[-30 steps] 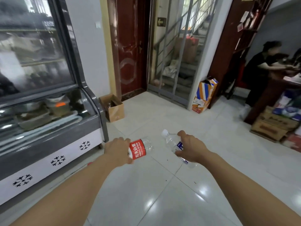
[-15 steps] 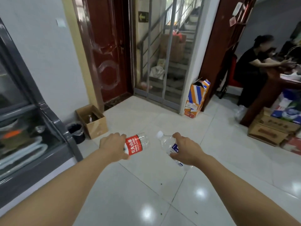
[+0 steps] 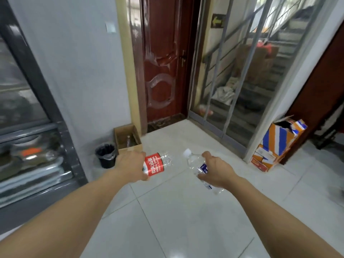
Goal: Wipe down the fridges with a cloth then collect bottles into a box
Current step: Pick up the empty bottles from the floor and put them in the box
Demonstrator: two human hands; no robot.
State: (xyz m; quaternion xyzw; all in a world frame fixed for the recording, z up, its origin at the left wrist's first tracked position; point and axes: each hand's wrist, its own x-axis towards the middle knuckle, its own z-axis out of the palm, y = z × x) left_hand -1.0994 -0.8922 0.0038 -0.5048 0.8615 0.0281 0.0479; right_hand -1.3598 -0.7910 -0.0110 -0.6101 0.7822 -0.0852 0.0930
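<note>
At the far left we pass the dark-framed fridge (image 3: 37, 112), its glass front blurred and its shelves hard to read. Just beyond its corner, against the white wall, a small black bin (image 3: 106, 155) with a liner stands on the tiled floor (image 3: 186, 211), and right beside it sits the open cardboard box (image 3: 128, 138), with what looks like one bottle already inside.

Our left hand (image 3: 130, 167) comes next, its grip clamped round the base end of the red-label bottle (image 3: 155, 163). That bottle lies nearly level, its long axis running rightward with the clear neck end away from the box. The box lies just ahead and slightly left of this hand, so we judge the left hand is the nearer one and should drop first; the bottle would need tipping down over the opening.

Further right, our right hand (image 3: 216, 172) has its grip wrapped round the middle of the blue-label bottle (image 3: 198, 165), which slants with its white cap up and to the left, pointing towards the box. This hand is farther off and must cross leftward.

At the far right an orange and blue carton (image 3: 277, 142) leans by the glass partition.
</note>
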